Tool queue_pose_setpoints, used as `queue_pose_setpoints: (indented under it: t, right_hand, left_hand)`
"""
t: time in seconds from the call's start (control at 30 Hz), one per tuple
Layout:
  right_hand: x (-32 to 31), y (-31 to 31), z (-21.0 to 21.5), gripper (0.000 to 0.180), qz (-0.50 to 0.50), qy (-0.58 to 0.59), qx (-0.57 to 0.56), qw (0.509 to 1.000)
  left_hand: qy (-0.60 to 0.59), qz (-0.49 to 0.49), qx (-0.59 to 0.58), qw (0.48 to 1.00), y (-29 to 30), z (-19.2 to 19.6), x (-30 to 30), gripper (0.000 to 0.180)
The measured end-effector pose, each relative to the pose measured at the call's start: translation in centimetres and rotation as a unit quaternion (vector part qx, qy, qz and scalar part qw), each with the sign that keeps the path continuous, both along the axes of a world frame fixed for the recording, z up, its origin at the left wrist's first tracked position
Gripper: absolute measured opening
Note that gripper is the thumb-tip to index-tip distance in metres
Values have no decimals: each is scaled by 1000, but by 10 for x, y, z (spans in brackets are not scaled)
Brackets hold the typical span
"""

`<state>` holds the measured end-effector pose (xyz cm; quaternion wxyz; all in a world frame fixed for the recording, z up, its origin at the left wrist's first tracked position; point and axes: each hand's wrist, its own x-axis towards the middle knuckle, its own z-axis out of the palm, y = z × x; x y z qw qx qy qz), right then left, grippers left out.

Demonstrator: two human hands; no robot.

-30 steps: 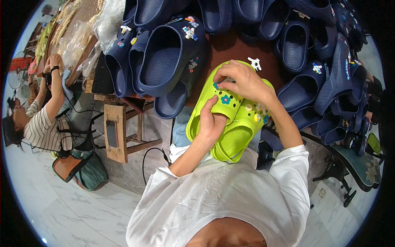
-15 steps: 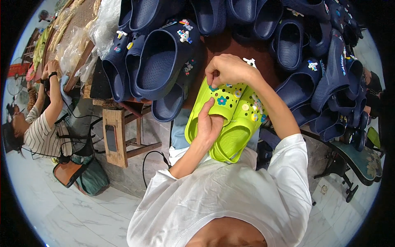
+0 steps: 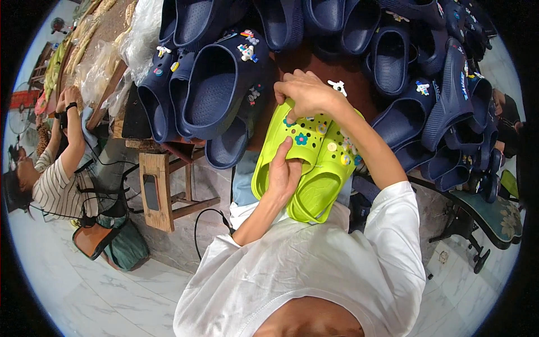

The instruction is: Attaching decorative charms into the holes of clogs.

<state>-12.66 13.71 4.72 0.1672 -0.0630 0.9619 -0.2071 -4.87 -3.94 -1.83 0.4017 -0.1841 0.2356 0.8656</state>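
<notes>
A pair of lime green clogs rests side by side in front of my body, toes pointing away. My left hand (image 3: pixel 285 175) grips the left clog (image 3: pixel 305 151), its fingers inside the foot opening and its thumb on the upper. Over that clog's toe bends my right hand (image 3: pixel 307 94), fingers curled round the front edge and thumb against a small teal charm, mostly hidden. A teal flower charm (image 3: pixel 301 139) sits lower on the upper. The right clog (image 3: pixel 319 194) carries several colourful charms, partly behind my right forearm. A white figure charm (image 3: pixel 337 86) shows beyond the toes.
Navy clogs (image 3: pixel 210 90) with charms are heaped on the brown table (image 3: pixel 295 59), left, far and right. A wooden stool (image 3: pixel 160 210) with a phone (image 3: pixel 150 191) stands left. Another person (image 3: pixel 62 180) works at far left. A green padded chair (image 3: pixel 485 216) is at right.
My right hand has gone from pinching at the teal charm to curling its fingers over the toe edge. My left hand keeps its grip on the clog.
</notes>
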Motion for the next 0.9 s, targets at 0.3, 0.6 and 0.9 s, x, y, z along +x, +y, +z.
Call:
queue_pose_setpoints:
  t: [0.3,0.6,0.9]
  right_hand:
    - [-2,29,-30,29,-77,26,-284,956]
    - [71,65,-13,14,-295,219,-373,852]
    - [236,-13,-57,35,-503,325,-366,712]
  left_hand:
    - [-27,9,9,1000,3,2,-8,48]
    - [-43,28,9,999,-1,4,-6,47]
    - [119,-12,-37,992,-10,-1,2,59]
